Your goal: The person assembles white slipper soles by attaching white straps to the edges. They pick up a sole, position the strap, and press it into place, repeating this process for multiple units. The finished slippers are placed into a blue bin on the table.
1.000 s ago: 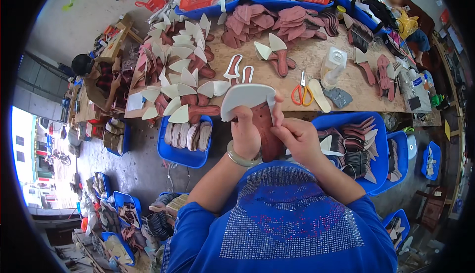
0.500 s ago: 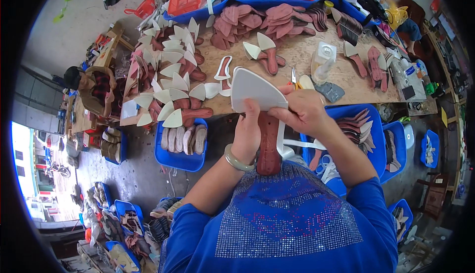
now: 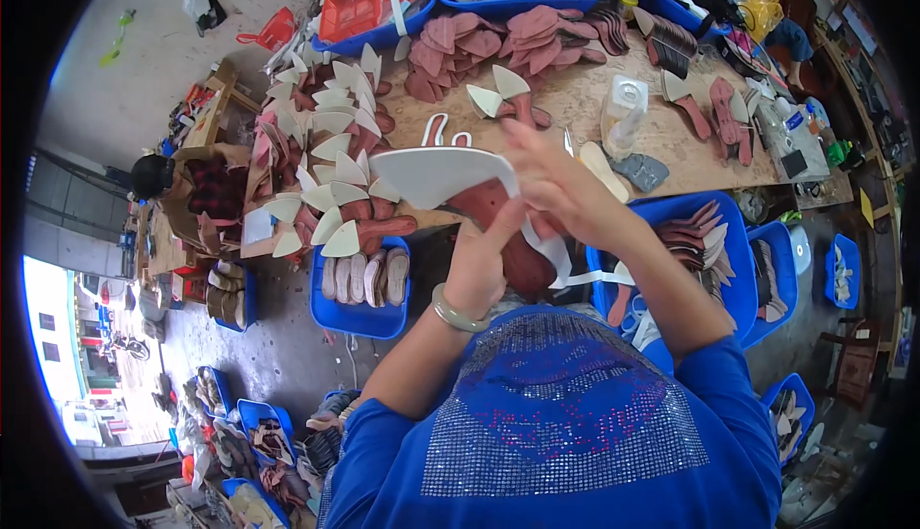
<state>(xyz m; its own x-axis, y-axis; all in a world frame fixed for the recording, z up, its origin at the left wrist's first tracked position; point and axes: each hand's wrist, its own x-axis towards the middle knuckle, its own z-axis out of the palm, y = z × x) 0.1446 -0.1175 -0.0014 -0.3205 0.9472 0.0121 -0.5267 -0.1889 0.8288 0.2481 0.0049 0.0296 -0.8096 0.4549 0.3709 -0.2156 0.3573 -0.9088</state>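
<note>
My left hand (image 3: 478,265) is closed around the middle of a dark red shoe insole (image 3: 529,259), thumb on its upper face. A white pointed toe piece (image 3: 429,172) covers the wide end, tilted so that its edge shows. Along the insole's right side runs a thin white strip (image 3: 582,278), its tail hanging toward the blue tub. My right hand (image 3: 567,194) is at that edge, its slightly blurred fingers against the strip near the toe piece. Just beyond, on the wooden table (image 3: 575,98), lie two insoles with white toe pieces (image 3: 513,88) and a white-edged outline piece (image 3: 436,129).
Many toe-capped insoles (image 3: 335,146) crowd the table's left side; red insole stacks (image 3: 450,45) lie at the back. A clear plastic bottle (image 3: 625,112) stands right of centre. Blue tubs (image 3: 359,323) sit below the front edge. Another person (image 3: 192,194) is at the far left.
The insole has tipped over from nearly upright, its toe end swinging left and flattening. My right hand has moved off the toe piece's face to the side edge; my left hand still grips the insole.
</note>
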